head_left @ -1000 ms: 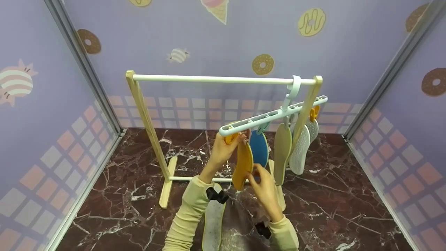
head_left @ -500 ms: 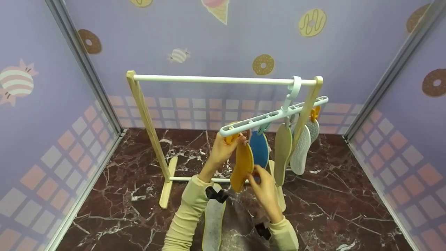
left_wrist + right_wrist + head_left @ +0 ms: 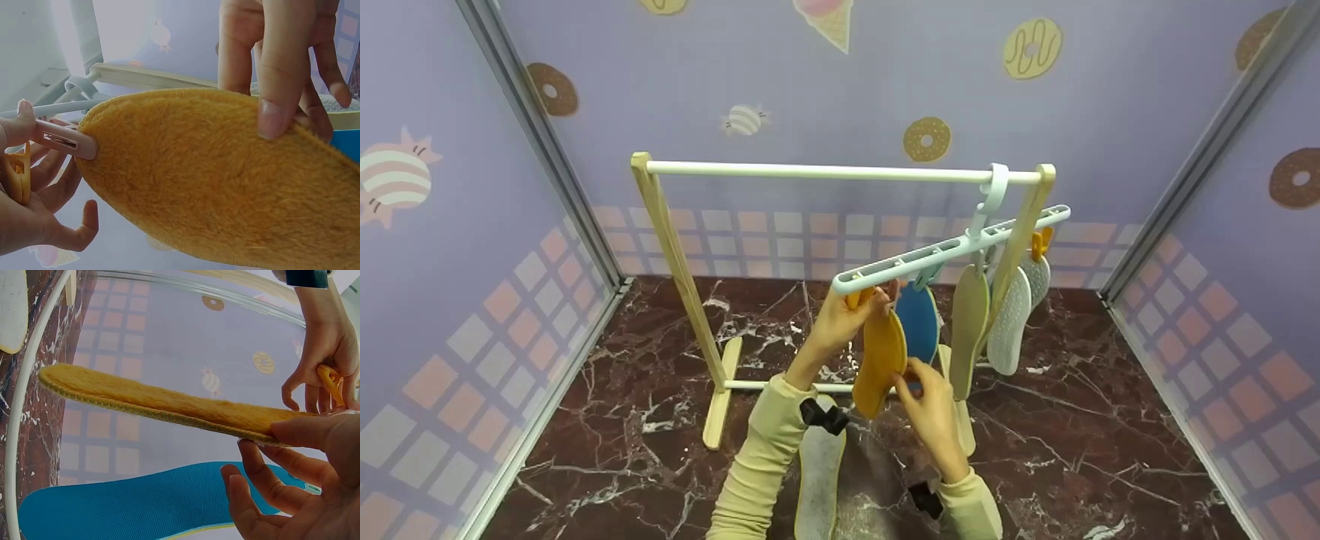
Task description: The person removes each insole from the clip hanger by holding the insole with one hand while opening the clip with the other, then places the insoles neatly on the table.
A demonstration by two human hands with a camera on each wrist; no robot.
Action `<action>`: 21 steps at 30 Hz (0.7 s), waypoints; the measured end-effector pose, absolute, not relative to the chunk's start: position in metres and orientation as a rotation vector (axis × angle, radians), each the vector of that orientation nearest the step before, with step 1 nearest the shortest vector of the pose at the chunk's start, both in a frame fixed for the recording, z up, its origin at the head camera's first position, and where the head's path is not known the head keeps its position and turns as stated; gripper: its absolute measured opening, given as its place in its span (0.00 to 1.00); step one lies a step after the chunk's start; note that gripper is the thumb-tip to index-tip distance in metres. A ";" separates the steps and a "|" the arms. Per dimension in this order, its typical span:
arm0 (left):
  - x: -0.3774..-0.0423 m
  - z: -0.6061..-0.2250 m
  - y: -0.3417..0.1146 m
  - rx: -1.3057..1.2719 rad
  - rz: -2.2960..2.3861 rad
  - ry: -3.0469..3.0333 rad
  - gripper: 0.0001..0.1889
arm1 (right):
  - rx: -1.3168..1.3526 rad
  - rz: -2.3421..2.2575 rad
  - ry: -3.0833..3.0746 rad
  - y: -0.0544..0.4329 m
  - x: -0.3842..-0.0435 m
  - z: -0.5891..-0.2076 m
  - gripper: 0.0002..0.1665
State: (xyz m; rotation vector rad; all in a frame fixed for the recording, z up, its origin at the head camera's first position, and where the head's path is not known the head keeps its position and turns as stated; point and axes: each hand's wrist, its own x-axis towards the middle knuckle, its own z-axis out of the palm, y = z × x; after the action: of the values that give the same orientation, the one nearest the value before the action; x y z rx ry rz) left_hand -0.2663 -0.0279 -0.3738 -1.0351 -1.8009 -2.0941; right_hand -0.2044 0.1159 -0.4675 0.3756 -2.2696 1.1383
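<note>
A fuzzy orange insole (image 3: 879, 367) hangs toe-down beneath the near end of a pale green clip hanger (image 3: 915, 259). My left hand (image 3: 838, 324) pinches a pink clothespin (image 3: 66, 139), whose jaws overlap the insole's upper end. An orange clothespin (image 3: 19, 177) sits against the left palm. Lower down, my right hand (image 3: 931, 401) pinches the insole's side edge between thumb and fingers. Just behind it hangs a blue insole (image 3: 129, 503), held by a green clothespin (image 3: 928, 276).
The hanger hooks over the white rail (image 3: 810, 171) of a wooden stand (image 3: 679, 270). Farther along it hang a beige insole (image 3: 969, 330) and white insoles (image 3: 1008, 330). A grey insole (image 3: 819, 480) lies on the dark marble surface (image 3: 607, 420) below my hands.
The orange insole has turned to show more of its face, its lower end swinging slightly left and down. Both hands keep their hold, and the hanger has barely shifted.
</note>
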 end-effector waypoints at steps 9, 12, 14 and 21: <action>-0.269 -0.375 -0.028 -1.077 -2.103 -1.803 0.26 | 0.364 1.168 -2.261 0.117 -0.205 -0.470 0.05; -0.269 -0.375 -0.028 -1.094 -2.124 -1.793 0.25 | 0.364 1.176 -2.252 0.117 -0.205 -0.471 0.05; -0.269 -0.375 -0.027 -1.079 -2.128 -1.813 0.26 | 0.358 1.166 -2.255 0.117 -0.205 -0.471 0.05; -0.270 -0.376 -0.026 -1.082 -2.136 -1.820 0.31 | 0.353 1.136 -2.258 0.118 -0.204 -0.471 0.05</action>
State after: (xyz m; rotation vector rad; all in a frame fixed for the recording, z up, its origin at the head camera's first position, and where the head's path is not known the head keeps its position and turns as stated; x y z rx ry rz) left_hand -0.2700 -0.0258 -0.3760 -1.0821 -1.8197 -2.1364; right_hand -0.2036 0.1184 -0.4706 0.3525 -2.2583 1.1361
